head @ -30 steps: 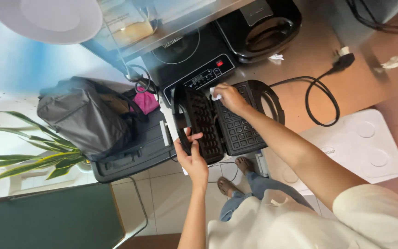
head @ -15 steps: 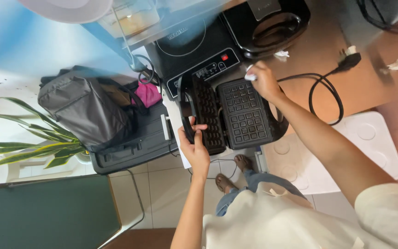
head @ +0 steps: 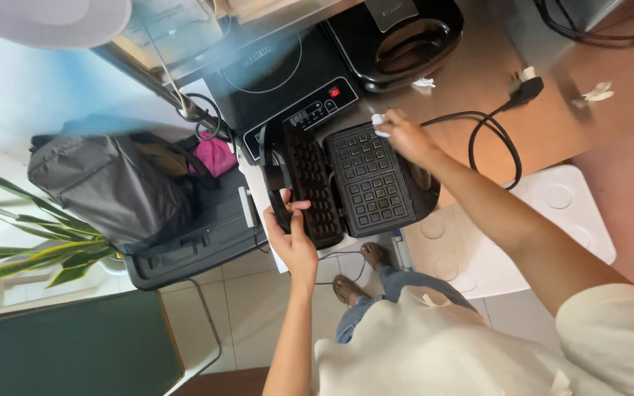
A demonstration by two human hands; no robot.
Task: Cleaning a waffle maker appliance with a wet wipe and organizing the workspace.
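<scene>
Fingers of the left hand (head: 293,236) curl round the raised lid (head: 304,185) of the open waffle iron (head: 354,183), thumb on its ribbed inner face, holding it upright. Fingers of the right hand (head: 405,136) pinch a small white wad (head: 379,123) at the far corner of the lower grid plate; a second ago that hand sat nearer the lid. Waffle iron stands at the near edge of the brown worktop (head: 478,81). Black induction hob (head: 288,81) just behind. Black cord (head: 489,139) loops to the right.
</scene>
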